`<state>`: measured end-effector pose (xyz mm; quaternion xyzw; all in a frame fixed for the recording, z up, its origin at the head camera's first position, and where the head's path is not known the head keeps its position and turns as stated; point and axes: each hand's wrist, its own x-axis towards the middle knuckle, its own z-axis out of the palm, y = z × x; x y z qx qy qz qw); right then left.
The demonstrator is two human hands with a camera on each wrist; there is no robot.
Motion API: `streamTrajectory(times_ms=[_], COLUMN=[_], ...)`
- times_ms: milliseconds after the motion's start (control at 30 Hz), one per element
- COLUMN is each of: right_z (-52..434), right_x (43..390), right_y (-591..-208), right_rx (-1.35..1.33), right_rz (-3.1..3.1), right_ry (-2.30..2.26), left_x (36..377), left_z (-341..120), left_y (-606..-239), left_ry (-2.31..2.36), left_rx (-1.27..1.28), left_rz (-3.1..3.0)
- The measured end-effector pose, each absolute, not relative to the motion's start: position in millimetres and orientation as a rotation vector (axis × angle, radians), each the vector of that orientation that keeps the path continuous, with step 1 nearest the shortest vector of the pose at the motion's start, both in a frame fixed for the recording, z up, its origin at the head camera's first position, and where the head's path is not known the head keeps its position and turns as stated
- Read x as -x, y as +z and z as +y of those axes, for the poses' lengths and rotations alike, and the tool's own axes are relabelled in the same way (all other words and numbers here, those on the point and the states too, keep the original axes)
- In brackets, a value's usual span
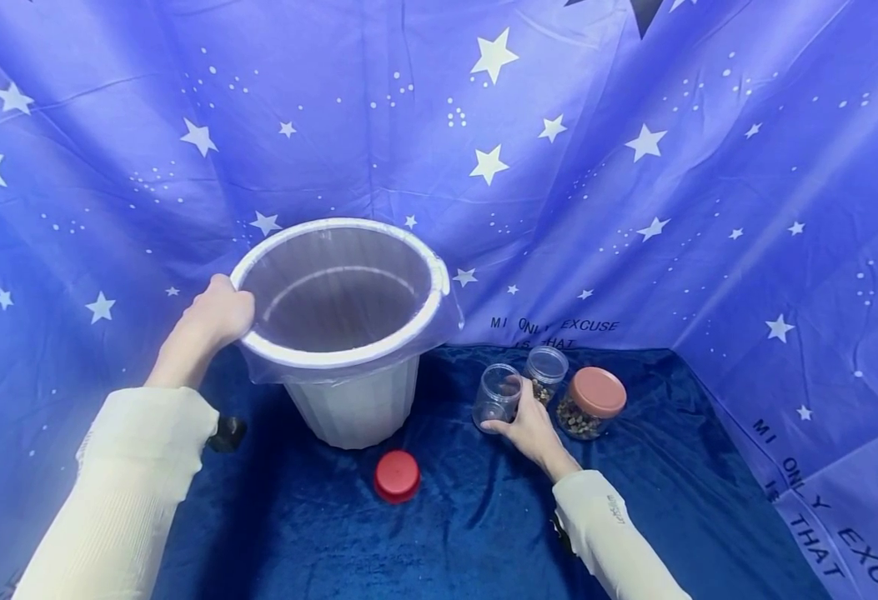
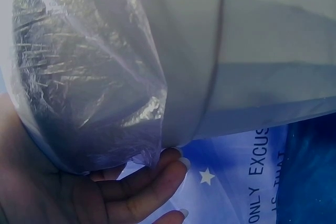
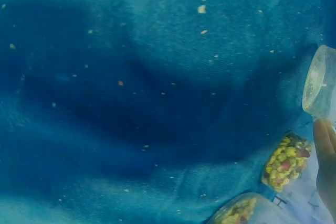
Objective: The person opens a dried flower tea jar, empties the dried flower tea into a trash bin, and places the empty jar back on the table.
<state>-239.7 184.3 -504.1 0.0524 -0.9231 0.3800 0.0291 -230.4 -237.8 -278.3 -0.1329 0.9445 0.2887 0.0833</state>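
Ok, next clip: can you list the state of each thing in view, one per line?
bin: upright, lined with a clear bag, looks empty
left hand: grips the bin's rim
empty jar: lidless, tilted
right hand: holds the empty jar
open jar: lidless, some contents inside
closed jar: lid on, partly filled
red lid: loose on the cloth

Even, fairly bright light fills the head view, and the star-printed blue fabric backdrop (image 1: 634, 208) bends at the edges from wide-lens distortion. Soft shadows pool beneath the white plastic bucket (image 1: 356, 400). In the left wrist view, glare streaks the crinkled clear plastic liner (image 2: 89, 77). The right wrist view looks tinted teal and slightly soft, perhaps out of focus.
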Motion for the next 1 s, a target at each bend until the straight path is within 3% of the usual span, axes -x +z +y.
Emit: streamTrajectory(times_ms=[1000], right_z=[190.9], right_x=[235.5], right_y=[-514.9], right_rx=[-0.089], right_rz=[-2.878], right_ry=[1.272], left_x=[229.3], left_z=[-238.5], left_y=[-279.7], left_ry=[0.878], left_rx=[0.378], left_rz=[2.825])
